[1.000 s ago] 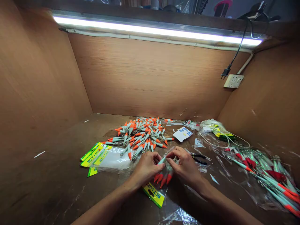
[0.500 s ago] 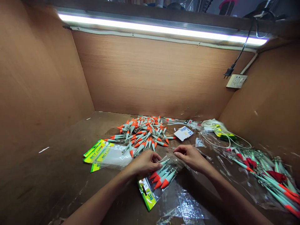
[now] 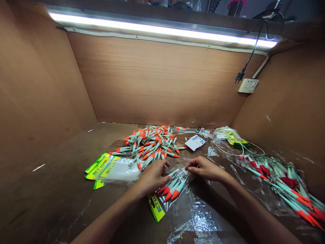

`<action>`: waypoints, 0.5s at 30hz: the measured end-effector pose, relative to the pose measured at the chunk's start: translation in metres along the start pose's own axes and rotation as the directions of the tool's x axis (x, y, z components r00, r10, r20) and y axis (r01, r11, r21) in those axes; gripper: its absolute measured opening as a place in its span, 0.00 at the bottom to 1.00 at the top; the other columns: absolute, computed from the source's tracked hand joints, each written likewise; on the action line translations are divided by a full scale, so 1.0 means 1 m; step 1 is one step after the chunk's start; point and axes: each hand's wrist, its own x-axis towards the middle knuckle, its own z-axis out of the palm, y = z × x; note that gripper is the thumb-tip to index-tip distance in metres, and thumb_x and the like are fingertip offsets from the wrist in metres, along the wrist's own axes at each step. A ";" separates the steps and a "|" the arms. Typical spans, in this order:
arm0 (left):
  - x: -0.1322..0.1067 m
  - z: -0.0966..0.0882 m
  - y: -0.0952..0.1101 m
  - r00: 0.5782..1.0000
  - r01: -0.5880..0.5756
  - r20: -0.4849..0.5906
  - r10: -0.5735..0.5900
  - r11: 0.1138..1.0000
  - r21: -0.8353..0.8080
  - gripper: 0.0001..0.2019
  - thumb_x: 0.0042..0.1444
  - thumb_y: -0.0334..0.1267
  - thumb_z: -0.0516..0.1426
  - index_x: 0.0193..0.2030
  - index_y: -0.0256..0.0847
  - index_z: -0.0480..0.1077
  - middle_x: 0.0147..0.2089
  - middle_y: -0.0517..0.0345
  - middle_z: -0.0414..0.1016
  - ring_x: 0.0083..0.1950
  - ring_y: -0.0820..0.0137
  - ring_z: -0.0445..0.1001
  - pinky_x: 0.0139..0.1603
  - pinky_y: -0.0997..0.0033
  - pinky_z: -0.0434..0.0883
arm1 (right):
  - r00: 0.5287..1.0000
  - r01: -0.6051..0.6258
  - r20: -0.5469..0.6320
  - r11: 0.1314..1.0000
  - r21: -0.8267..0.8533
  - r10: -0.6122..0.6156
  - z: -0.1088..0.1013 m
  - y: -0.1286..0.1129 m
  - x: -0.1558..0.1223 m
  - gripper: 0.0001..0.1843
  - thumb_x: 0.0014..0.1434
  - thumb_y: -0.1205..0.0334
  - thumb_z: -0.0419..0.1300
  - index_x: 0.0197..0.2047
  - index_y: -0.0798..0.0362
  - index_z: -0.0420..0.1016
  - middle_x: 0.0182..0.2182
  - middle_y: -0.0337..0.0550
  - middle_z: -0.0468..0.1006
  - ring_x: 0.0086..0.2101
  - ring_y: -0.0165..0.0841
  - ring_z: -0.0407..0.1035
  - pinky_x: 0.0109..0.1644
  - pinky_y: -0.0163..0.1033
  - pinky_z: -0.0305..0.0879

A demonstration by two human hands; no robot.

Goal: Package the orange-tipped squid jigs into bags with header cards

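A clear packet with a yellow-green BCT LURE header [image 3: 162, 198] lies on the brown table [image 3: 63, 196], holding several pale green lures with orange tips. My left hand [image 3: 152, 176] presses on the packet's left side, fingers curled over it. My right hand [image 3: 204, 168] pinches the packet's open top end at the right. Just beyond my hands lies a pile of loose orange-tipped lures [image 3: 149, 144].
A stack of empty BCT LURE bags [image 3: 106, 169] lies left of my hands. A white label card [image 3: 195, 142] and tangled line sit behind. Red-tipped lures in plastic [image 3: 284, 186] crowd the right side. Loose clear film [image 3: 200, 220] lies in front. Wooden walls enclose the bench.
The packet has been laid flat and turned, header toward me. My hands moved apart from being bunched over the lures; the right now holds the packet's top end.
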 end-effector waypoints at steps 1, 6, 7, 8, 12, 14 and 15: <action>-0.006 -0.001 0.006 1.000 -0.026 -0.014 0.027 0.997 0.077 0.16 0.52 0.44 0.63 0.47 0.43 0.72 0.40 0.57 0.75 0.41 0.63 0.73 0.39 0.70 0.66 | 0.999 0.003 0.034 1.000 0.016 -0.004 -0.003 0.002 0.000 0.14 0.60 0.59 0.58 0.43 0.55 0.83 0.35 0.42 0.84 0.36 0.37 0.75 0.39 0.36 0.66; -0.035 0.008 0.023 0.988 -0.153 0.052 0.145 0.961 0.232 0.12 0.56 0.40 0.62 0.47 0.47 0.71 0.49 0.56 0.71 0.49 0.60 0.70 0.48 0.64 0.67 | 0.988 0.018 0.149 0.998 0.055 -0.026 -0.002 0.008 0.000 0.13 0.56 0.62 0.63 0.44 0.52 0.84 0.36 0.40 0.84 0.37 0.36 0.75 0.41 0.35 0.67; -0.038 0.011 0.023 0.986 -0.167 0.046 0.160 0.961 0.219 0.14 0.56 0.40 0.62 0.49 0.47 0.70 0.51 0.55 0.69 0.51 0.60 0.70 0.51 0.63 0.67 | 0.988 0.019 0.150 0.998 0.059 -0.028 -0.002 0.008 0.001 0.13 0.56 0.62 0.63 0.44 0.52 0.84 0.37 0.40 0.84 0.37 0.36 0.75 0.40 0.35 0.67; -0.040 0.014 0.022 0.985 -0.175 0.035 0.171 0.964 0.199 0.17 0.55 0.39 0.63 0.51 0.48 0.69 0.54 0.54 0.67 0.53 0.60 0.69 0.53 0.62 0.67 | 0.988 0.021 0.153 0.998 0.065 -0.031 -0.002 0.008 0.001 0.14 0.56 0.62 0.63 0.44 0.52 0.84 0.37 0.40 0.84 0.37 0.36 0.75 0.40 0.35 0.66; -0.040 0.021 0.014 0.981 -0.195 0.044 0.191 0.971 0.140 0.23 0.54 0.39 0.65 0.56 0.49 0.65 0.60 0.52 0.63 0.58 0.58 0.67 0.58 0.59 0.67 | 0.984 0.017 0.175 0.996 0.090 -0.032 -0.004 0.008 0.001 0.14 0.56 0.60 0.64 0.45 0.53 0.84 0.36 0.40 0.83 0.35 0.34 0.74 0.39 0.34 0.66; -0.038 0.022 0.011 0.979 -0.203 0.059 0.197 0.970 0.136 0.25 0.54 0.39 0.65 0.58 0.50 0.65 0.61 0.52 0.63 0.60 0.58 0.67 0.59 0.57 0.67 | 0.984 0.011 0.174 0.996 0.084 -0.026 -0.005 0.010 0.002 0.14 0.56 0.59 0.65 0.45 0.53 0.84 0.36 0.40 0.83 0.35 0.34 0.74 0.39 0.34 0.66; -0.038 0.022 0.010 0.978 -0.205 0.063 0.198 0.969 0.136 0.25 0.55 0.40 0.65 0.59 0.51 0.64 0.61 0.51 0.63 0.60 0.57 0.66 0.60 0.56 0.67 | 0.985 0.012 0.172 0.997 0.079 -0.026 -0.005 0.011 0.002 0.14 0.56 0.59 0.65 0.45 0.52 0.84 0.36 0.40 0.83 0.35 0.34 0.74 0.40 0.34 0.67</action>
